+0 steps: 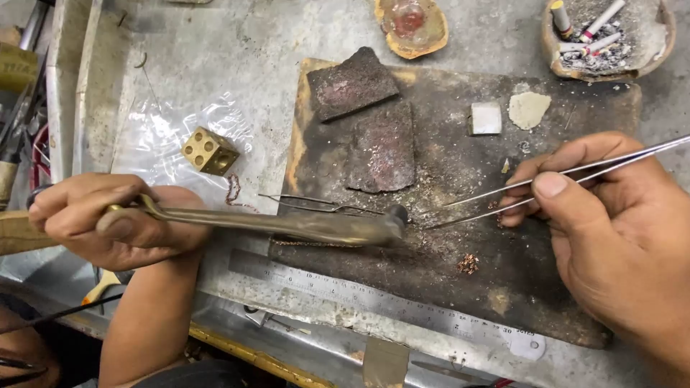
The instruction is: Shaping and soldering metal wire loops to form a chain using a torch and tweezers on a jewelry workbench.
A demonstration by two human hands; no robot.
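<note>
Keep your left hand [108,223] gripping the brass torch [287,224] steady while your right hand [611,215] pinches the tweezers [517,190] over the charred soldering board [467,215]

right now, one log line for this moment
left hand: grips brass torch | right hand: pinches tweezers | tips over charred board | steel ruler at front edge

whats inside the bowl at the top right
The bowl holds grey ash with several cigarette butts stuck in it. Whatever lies beneath the ash, and the bowl's bottom, is covered.
</note>
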